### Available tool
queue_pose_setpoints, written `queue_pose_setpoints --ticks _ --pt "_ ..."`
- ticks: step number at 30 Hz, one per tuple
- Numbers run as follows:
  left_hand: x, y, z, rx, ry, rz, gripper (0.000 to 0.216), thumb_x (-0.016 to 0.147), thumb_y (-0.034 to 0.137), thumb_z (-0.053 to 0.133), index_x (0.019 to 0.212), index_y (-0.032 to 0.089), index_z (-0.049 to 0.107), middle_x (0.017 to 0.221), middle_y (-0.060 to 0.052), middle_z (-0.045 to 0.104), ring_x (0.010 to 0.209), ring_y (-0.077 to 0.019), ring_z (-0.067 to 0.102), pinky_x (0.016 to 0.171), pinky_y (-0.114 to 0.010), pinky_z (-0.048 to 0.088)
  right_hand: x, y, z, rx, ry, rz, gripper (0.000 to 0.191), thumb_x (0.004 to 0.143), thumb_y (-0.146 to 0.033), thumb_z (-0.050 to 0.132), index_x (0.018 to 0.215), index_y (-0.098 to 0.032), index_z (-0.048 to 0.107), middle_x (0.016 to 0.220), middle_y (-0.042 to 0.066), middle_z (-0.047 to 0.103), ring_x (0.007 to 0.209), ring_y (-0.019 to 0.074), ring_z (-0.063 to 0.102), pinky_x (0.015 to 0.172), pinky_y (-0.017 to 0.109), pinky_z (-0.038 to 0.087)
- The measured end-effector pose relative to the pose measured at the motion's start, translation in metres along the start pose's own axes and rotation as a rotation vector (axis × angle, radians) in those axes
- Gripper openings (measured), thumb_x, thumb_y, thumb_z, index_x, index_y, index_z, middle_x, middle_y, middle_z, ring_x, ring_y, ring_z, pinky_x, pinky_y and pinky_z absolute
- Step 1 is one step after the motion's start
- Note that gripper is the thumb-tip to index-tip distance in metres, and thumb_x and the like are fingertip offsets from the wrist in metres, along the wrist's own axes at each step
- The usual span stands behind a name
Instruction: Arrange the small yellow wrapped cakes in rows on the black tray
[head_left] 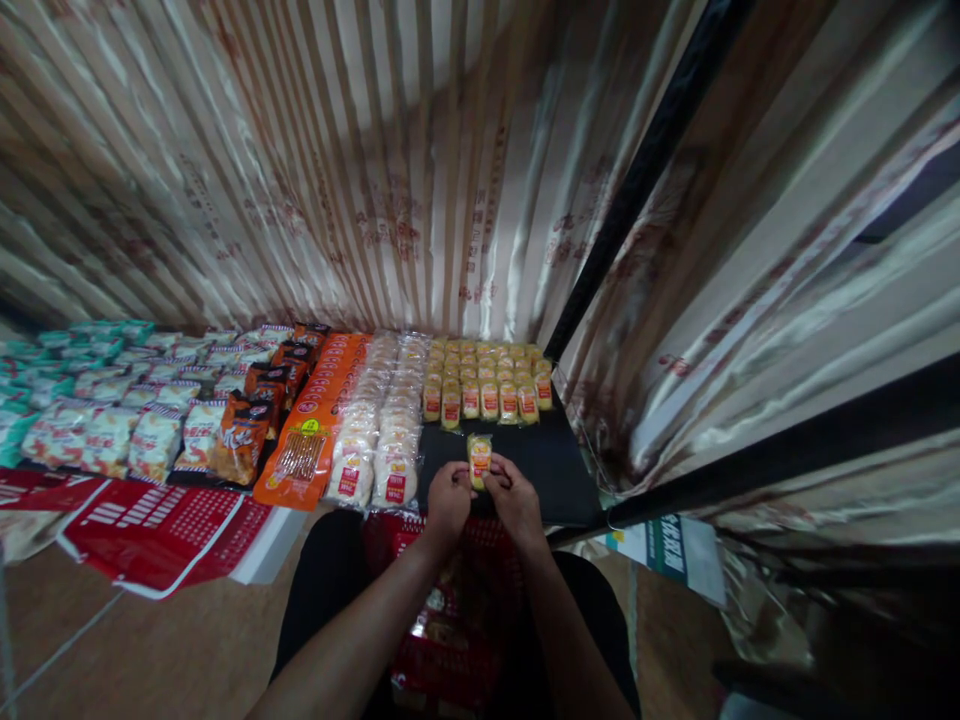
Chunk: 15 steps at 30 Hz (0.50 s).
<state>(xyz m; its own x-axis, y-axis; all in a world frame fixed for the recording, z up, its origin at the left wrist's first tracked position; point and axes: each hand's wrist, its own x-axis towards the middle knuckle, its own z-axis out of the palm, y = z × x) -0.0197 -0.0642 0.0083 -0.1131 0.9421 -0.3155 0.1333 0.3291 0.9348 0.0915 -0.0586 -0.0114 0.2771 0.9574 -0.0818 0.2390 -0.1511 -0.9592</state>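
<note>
Between my left hand point(450, 495) and my right hand point(516, 500) is a small yellow snack packet point(480, 460) with a red and white label. Both hands pinch it near its lower end, and it stands over the front part of a black shelf board point(540, 470). Behind it, several matching yellow packets point(489, 400) form close rows at the back of the board. Left of my hands lie two columns of round white crackers in clear wrappers point(396, 470). Between my knees, a red basket point(491, 590) holds packets that are hard to make out.
Orange snack bags point(304, 460), black-and-orange bags point(244, 435), white bags point(154, 440) and green bags point(45, 385) fill the shelf leftward. A red shopping bag point(165, 530) hangs below. Pleated curtain point(420, 200) and a dark pole point(637, 190) bound the back and right.
</note>
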Motion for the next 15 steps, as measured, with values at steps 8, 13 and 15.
queue_pose_setpoints --ticks 8,13,15 --pt "0.026 -0.007 0.011 0.051 0.056 0.033 0.023 0.076 0.019 0.055 0.096 0.019 0.067 0.091 -0.006 0.07 0.086 -0.0173 0.064 0.08 -0.029 0.049 0.015 0.014 0.009 -0.034 0.019 -0.052 0.044 0.069 -0.035 0.054 0.111 -0.022 0.063 0.095 0.004 0.068 0.074 0.0149 0.063 0.077 0.031 0.051" --pt "0.035 -0.002 0.017 0.102 0.077 0.081 0.026 0.076 0.014 0.052 0.094 0.02 0.069 0.097 -0.005 0.071 0.096 -0.0192 0.062 0.09 -0.031 0.045 0.024 0.015 0.012 -0.089 0.037 -0.088 0.044 0.071 -0.032 0.054 0.114 -0.023 0.062 0.099 0.005 0.066 0.077 0.015 0.063 0.08 0.032 0.051" --pt "0.038 0.0 0.018 0.111 0.083 0.076 0.026 0.075 0.014 0.053 0.094 0.021 0.069 0.097 -0.005 0.071 0.098 -0.0195 0.061 0.091 -0.031 0.044 0.028 0.014 0.013 -0.119 0.06 -0.1 0.042 0.072 -0.03 0.054 0.112 -0.023 0.063 0.098 0.005 0.066 0.077 0.0152 0.063 0.08 0.032 0.051"
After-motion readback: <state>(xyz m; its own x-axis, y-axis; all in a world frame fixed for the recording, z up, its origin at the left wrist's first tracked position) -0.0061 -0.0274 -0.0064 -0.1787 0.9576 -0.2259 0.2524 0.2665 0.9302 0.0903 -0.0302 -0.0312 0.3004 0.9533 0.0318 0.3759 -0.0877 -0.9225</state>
